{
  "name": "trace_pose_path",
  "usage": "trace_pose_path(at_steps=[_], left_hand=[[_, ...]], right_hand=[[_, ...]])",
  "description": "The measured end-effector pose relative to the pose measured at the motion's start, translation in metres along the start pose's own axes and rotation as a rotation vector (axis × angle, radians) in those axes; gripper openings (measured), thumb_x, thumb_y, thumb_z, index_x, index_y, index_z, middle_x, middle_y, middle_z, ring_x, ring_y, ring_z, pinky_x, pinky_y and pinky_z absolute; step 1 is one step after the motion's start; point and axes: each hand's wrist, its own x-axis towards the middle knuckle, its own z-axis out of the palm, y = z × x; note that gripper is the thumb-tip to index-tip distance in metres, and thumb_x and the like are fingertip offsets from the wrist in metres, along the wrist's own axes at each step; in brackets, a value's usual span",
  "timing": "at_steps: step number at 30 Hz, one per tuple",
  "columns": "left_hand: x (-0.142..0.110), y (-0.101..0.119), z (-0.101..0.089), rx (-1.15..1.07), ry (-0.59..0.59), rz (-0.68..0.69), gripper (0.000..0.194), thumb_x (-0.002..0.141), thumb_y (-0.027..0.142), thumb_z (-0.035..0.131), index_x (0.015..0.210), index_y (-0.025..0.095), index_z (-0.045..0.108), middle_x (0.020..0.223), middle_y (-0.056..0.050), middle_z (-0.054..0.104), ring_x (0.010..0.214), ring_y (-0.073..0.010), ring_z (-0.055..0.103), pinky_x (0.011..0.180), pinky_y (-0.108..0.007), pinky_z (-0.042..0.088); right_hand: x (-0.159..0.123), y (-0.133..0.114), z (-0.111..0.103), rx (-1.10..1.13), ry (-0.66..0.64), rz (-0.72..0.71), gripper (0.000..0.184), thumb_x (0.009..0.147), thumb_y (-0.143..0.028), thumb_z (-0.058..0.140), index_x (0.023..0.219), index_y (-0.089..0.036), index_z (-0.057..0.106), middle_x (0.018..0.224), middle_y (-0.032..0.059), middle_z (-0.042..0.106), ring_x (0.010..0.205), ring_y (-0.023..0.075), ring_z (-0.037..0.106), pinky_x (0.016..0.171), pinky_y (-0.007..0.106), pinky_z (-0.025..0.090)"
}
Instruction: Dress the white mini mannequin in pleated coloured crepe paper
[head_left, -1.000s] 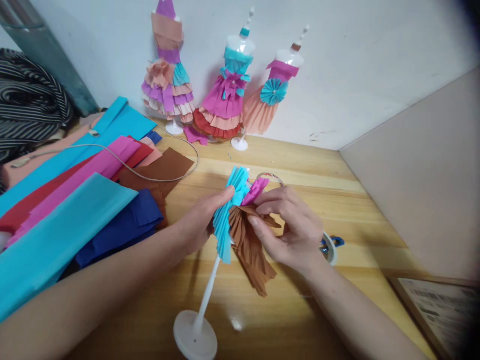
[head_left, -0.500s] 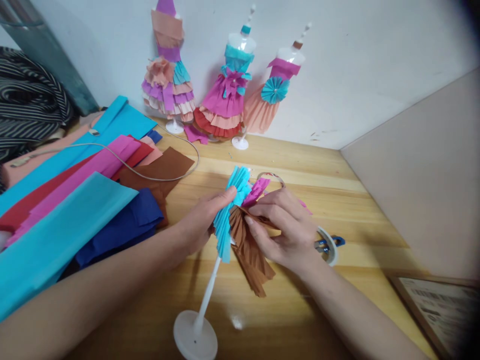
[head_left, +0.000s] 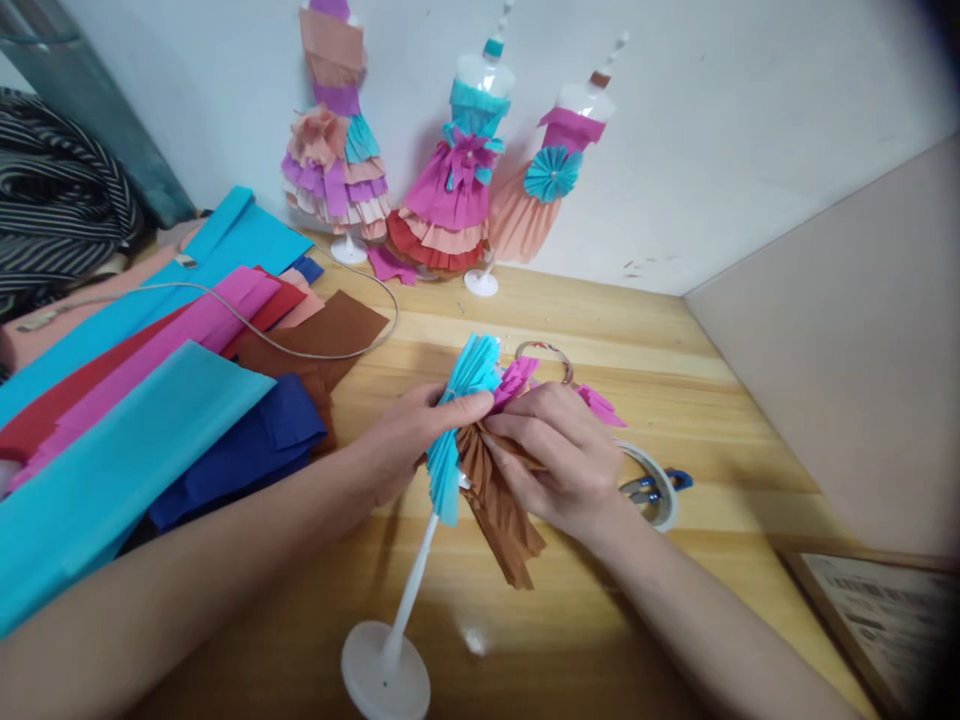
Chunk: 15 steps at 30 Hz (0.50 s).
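Observation:
A small dress-form stand with a white pole and round base [head_left: 386, 672] tilts in front of me, its base toward me. Pleated blue crepe paper [head_left: 445, 470] covers its left side. My left hand [head_left: 416, 430] is closed around the form, thumb pressed across the blue pleats. Gathered brown crepe paper [head_left: 502, 510] fans out on the right side, its upper edge pinched between thumb and fingers of my right hand [head_left: 566, 450]. A bit of magenta crepe paper [head_left: 516, 378] shows above the right fingers. The form's body is mostly hidden by paper and hands.
Three dressed paper-gown stands [head_left: 469, 190] line the wall. At left lie folded crepe sheets, including a blue sheet [head_left: 150, 430], with a grey cable [head_left: 300, 355] across them. Right of my hand are a tape roll [head_left: 665, 500], scissors [head_left: 679, 480] and a magenta scrap [head_left: 600, 405].
My left thumb has slid down and right over the blue pleats toward the brown gathers. My right hand has shifted slightly left, still pinching the brown paper.

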Motion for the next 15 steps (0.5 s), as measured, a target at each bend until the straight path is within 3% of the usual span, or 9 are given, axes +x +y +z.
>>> trace_pose_path(at_steps=[4, 7, 11, 15], left_hand=[[0.0020, 0.0056, -0.0032, 0.074, -0.030, -0.076, 0.030, 0.071, 0.039, 0.072, 0.084, 0.013, 0.062, 0.074, -0.002, 0.060, 0.072, -0.0148, 0.059, 0.067, -0.026, 0.048], [0.0033, 0.0080, -0.0049, 0.166, 0.037, -0.124, 0.026, 0.069, 0.037, 0.071, 0.078, 0.014, 0.061, 0.073, -0.002, 0.061, 0.072, -0.0163, 0.059, 0.065, -0.027, 0.048], [0.0005, 0.0098, -0.0035, 0.242, 0.131, -0.111, 0.025, 0.070, 0.038, 0.068, 0.077, 0.015, 0.063, 0.071, -0.001, 0.060, 0.070, -0.0153, 0.057, 0.061, -0.025, 0.045], [-0.0028, 0.0111, 0.0000, 0.175, 0.076, -0.048, 0.017, 0.072, 0.031, 0.067, 0.073, 0.015, 0.060, 0.069, 0.001, 0.057, 0.067, -0.0123, 0.053, 0.063, -0.024, 0.043]], right_hand=[[-0.0018, 0.0000, 0.0014, -0.089, -0.030, -0.094, 0.010, 0.082, -0.008, 0.058, 0.087, -0.016, 0.062, 0.075, 0.0058, 0.064, 0.069, 0.0171, 0.054, 0.060, 0.032, 0.039], [-0.0011, -0.0019, 0.0011, -0.120, -0.045, -0.141, 0.010, 0.082, -0.008, 0.058, 0.086, -0.016, 0.063, 0.073, 0.0057, 0.063, 0.068, 0.0167, 0.053, 0.059, 0.031, 0.039], [0.0013, -0.0031, -0.0019, -0.105, -0.032, -0.199, 0.010, 0.082, -0.008, 0.060, 0.089, -0.015, 0.064, 0.074, 0.0060, 0.065, 0.067, 0.0167, 0.055, 0.057, 0.031, 0.040], [0.0035, -0.0037, -0.0076, -0.069, -0.054, -0.269, 0.012, 0.082, -0.007, 0.059, 0.092, -0.013, 0.064, 0.075, 0.0079, 0.067, 0.070, 0.0186, 0.059, 0.058, 0.032, 0.045]])
